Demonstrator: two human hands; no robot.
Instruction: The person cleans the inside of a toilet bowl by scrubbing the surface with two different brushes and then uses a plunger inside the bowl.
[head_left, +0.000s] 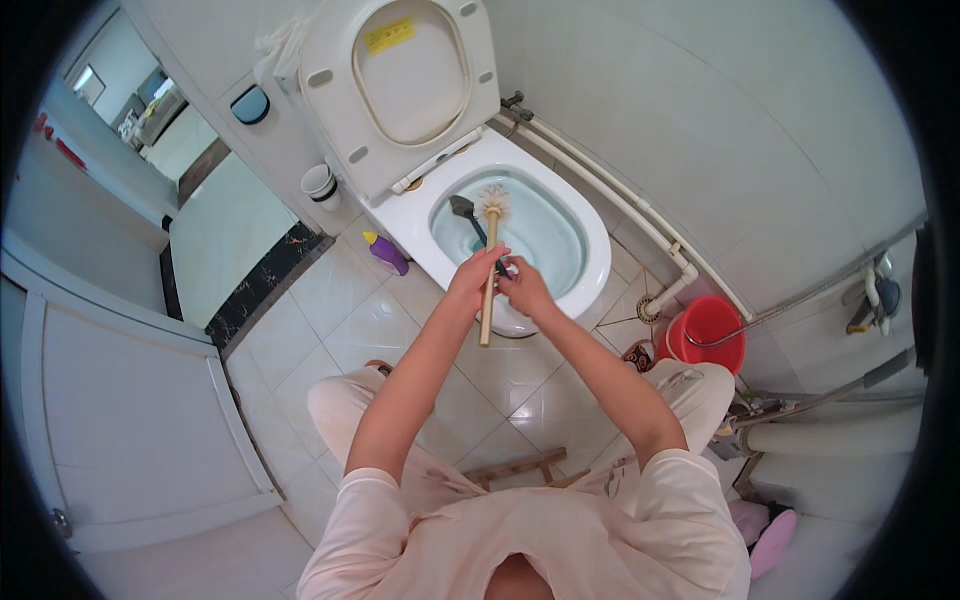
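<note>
My left hand (477, 279) is closed around the pale wooden handle of a round toilet brush (493, 202), whose light bristles are over the bowl of the white toilet (594, 225). Beside it, my right hand (525, 285) grips the lower end of a dark-handled brush (463, 207); its dark head points up and left, also over the bowl. The two handles cross close to my hands, and my fingers partly hide where they meet. Behind the bowl the toilet seat and lid (480, 52) stand raised.
A purple bottle with a yellow cap (388, 253) stands left of the toilet. At right are a red bucket (712, 330), wall pipes (600, 176) and a hose. A wooden stool (517, 469) is beneath me. A raised dark threshold (262, 289) crosses the doorway at left.
</note>
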